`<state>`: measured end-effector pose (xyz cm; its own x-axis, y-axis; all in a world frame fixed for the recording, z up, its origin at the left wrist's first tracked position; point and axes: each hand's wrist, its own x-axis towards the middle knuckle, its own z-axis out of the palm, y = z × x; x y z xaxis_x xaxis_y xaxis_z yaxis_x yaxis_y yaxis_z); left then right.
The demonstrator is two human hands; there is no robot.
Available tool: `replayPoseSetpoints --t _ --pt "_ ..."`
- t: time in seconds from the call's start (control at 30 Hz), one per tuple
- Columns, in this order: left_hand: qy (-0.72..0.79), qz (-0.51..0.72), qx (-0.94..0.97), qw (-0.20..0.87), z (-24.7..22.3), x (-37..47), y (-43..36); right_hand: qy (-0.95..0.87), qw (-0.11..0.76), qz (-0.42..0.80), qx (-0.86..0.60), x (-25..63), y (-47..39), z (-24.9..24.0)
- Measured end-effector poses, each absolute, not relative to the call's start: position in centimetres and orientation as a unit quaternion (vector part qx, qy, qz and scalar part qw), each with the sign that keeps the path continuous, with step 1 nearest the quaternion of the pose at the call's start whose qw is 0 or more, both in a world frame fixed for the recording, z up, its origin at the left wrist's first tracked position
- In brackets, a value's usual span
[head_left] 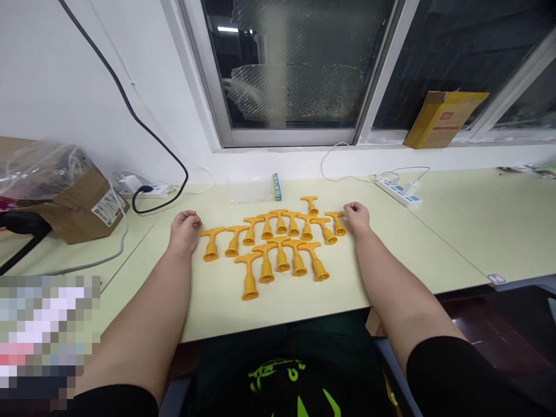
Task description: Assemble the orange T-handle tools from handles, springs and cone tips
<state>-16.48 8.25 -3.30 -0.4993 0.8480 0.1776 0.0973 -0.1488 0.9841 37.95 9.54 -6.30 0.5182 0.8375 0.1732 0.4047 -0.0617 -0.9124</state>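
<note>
While a pale yellow-green tabletop (pixel 212 310) spreads beneath both hands, a metal-framed sliding window (pixel 299 40) rises beyond them. An open cardboard carton (pixel 82 202) topped with clear plastic sits to the left hand's left; beyond the right hand and farther right, a yellow cardboard box (pixel 443 119) leans at the window. Past the hands, and between them, lies a clear plastic bag with a printed header (pixel 252 190). A white multi-socket power strip (pixel 397 192) rests beyond the right hand, to its right. The left hand (pixel 185 229) is narrow, fingers loosely curled; the right hand (pixel 357 217) is narrow too, thumb and fingers drawn together. Fifteen yellow T-handled plastic pieces with flared ends (pixel 281 258) lie between the hands, the lower five nearer the wearer's body. The leftmost piece (pixel 211 246) is just beside the left hand, the rightmost piece (pixel 337 226) just beside the right; contact cannot be told.
</note>
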Motion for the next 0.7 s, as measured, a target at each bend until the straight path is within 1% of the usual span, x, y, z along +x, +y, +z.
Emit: replayPoseSetpoints --t 0.07,0.13,0.17,0.3,0.37,0.47,0.7 --pt "0.589 0.636 0.409 0.286 -2.9 -16.6 7.7 -0.442 0.522 0.2 -0.701 37.9 9.6 -6.4" --pt "0.613 0.604 0.434 0.264 -2.4 -16.8 7.0 -0.445 0.518 0.194 -0.704 37.9 9.6 -6.5" --pt "0.633 0.569 0.462 0.249 -2.1 -17.0 6.6 -0.448 0.515 0.191 -0.705 37.9 9.6 -6.5" --pt "0.693 0.355 0.588 0.218 -1.0 -17.6 5.2 -0.458 0.505 0.187 -0.707 37.8 9.5 -6.5" --pt "0.703 0.298 0.612 0.206 -0.9 -17.8 5.0 -0.463 0.502 0.191 -0.705 37.8 9.4 -6.5" --pt "0.71 0.279 0.618 0.189 -1.2 -17.8 5.1 -0.47 0.502 0.202 -0.698 37.9 9.4 -6.4" --pt "0.729 0.304 0.589 0.17 -1.7 -16.2 6.0 -0.483 0.497 0.221 -0.687 38.0 9.2 -6.2"
